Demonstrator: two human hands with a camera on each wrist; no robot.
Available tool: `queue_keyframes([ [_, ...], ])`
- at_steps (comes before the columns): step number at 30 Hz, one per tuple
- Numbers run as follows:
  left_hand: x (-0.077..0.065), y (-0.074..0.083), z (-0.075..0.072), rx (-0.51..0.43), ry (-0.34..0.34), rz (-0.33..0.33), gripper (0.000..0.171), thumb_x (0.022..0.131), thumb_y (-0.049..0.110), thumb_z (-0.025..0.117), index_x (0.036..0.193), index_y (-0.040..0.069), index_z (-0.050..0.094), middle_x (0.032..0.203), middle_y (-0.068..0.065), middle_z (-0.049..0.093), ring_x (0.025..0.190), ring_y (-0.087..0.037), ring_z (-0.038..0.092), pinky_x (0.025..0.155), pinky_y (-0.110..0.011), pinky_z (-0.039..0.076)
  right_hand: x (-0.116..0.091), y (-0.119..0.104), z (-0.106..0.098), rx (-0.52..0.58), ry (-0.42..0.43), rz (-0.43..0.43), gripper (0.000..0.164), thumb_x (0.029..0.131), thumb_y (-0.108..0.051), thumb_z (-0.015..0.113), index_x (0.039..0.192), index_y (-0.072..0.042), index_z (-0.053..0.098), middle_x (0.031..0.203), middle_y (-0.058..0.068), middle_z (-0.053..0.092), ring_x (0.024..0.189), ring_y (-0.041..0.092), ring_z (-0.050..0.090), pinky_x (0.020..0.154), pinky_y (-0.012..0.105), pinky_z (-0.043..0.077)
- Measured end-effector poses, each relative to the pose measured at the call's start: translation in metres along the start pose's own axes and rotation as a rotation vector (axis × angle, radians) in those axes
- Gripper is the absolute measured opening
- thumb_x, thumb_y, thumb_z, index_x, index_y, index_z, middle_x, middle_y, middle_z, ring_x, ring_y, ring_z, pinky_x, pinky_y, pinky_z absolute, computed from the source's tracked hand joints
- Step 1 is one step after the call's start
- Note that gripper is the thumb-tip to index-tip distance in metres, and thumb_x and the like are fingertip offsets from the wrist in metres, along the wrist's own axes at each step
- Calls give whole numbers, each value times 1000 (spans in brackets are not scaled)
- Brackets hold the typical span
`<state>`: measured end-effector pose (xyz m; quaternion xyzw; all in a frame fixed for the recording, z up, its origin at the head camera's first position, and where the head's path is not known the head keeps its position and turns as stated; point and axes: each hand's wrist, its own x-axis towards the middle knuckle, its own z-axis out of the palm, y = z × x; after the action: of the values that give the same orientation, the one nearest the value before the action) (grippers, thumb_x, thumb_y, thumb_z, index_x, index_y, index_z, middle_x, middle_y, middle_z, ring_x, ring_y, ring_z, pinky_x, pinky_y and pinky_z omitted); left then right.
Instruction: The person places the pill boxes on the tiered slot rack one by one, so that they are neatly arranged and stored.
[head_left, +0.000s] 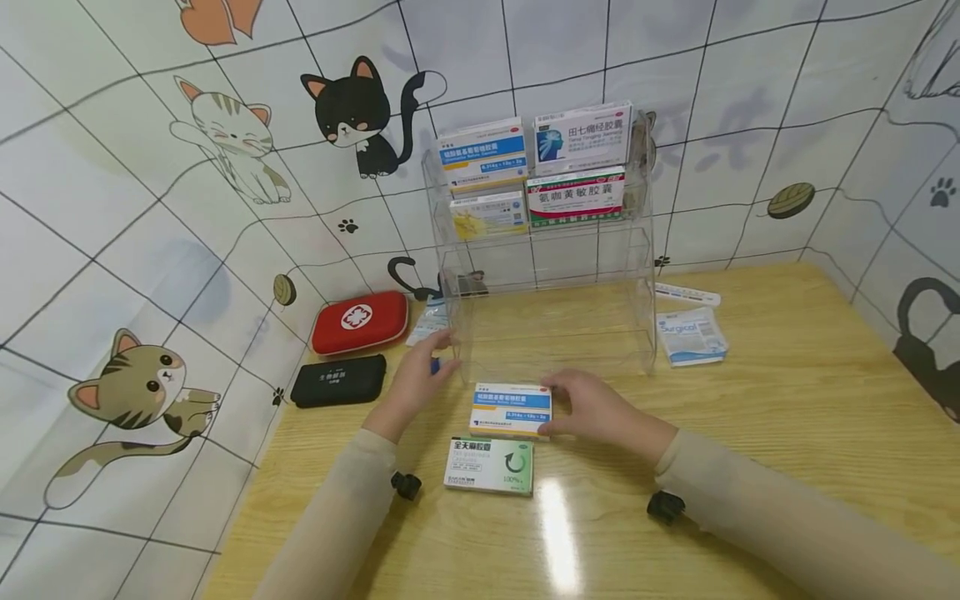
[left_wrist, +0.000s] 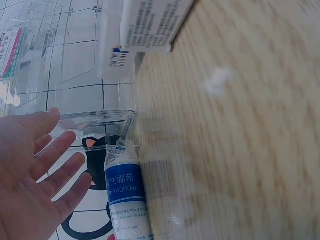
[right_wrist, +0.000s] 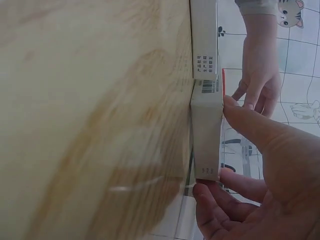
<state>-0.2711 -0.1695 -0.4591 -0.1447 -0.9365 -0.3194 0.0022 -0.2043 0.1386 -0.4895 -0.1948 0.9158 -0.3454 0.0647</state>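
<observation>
A blue-and-white medicine box (head_left: 512,408) lies flat on the table before the clear acrylic display rack (head_left: 555,367). My right hand (head_left: 600,417) pinches its right end; in the right wrist view the thumb is at one edge of this box (right_wrist: 206,137) and the fingers at the opposite edge. Just nearer me lies a green-and-white medicine box (head_left: 490,467). My left hand (head_left: 416,383) is by the rack's lower left corner, its fingers extended and holding nothing in the left wrist view. Beside it lies a wrapped bandage roll (left_wrist: 126,195) with a blue band.
Several medicine boxes, among them a red-and-green one (head_left: 576,200), stand on the rack's upper tiers. To the left lie a red hard case (head_left: 360,323) and a black pouch (head_left: 337,381). A Surgical packet (head_left: 692,337) and a white thermometer-like strip (head_left: 686,294) lie right.
</observation>
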Motion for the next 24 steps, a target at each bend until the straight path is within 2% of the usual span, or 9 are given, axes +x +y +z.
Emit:
queue_keyframes([
  [5, 0, 1, -2, 10, -11, -5, 60, 101, 32, 68, 154, 16, 45, 145, -9, 61, 140, -30, 54, 120, -51, 41, -4, -5, -4, 98, 24, 62, 72, 71, -32, 96, 132, -11, 63, 123, 6, 69, 111, 25, 67, 99, 47, 57],
  [9, 0, 0, -1, 11, -10, -5, 60, 101, 32, 68, 154, 16, 45, 145, -9, 61, 140, -30, 53, 120, -52, 40, -9, -8, -10, 216, 74, 87, 46, 82, -18, 89, 122, -16, 67, 121, 4, 71, 104, 23, 71, 90, 41, 61],
  [13, 0, 0, 1, 4, -7, 7, 59, 101, 31, 68, 154, 15, 46, 144, -9, 61, 140, -30, 54, 120, -51, 40, -15, -7, -19, 269, 152, 72, 19, 93, -21, 79, 111, -21, 73, 116, 2, 74, 97, 21, 73, 84, 37, 63],
  [18, 1, 0, 3, -6, -12, 20, 58, 101, 27, 69, 153, 15, 47, 145, -9, 61, 140, -30, 54, 120, -52, 40, -15, -10, -44, 243, 270, -3, 14, 95, -27, 77, 108, -23, 75, 108, -1, 77, 93, 18, 75, 81, 34, 63],
  [24, 1, -2, 2, -8, 3, 10, 57, 100, 25, 70, 152, 16, 48, 143, -9, 62, 139, -31, 54, 120, -53, 40, 8, -23, -94, 177, 514, -190, 15, 94, -22, 77, 109, -18, 76, 112, -1, 77, 94, 15, 75, 82, 23, 61],
])
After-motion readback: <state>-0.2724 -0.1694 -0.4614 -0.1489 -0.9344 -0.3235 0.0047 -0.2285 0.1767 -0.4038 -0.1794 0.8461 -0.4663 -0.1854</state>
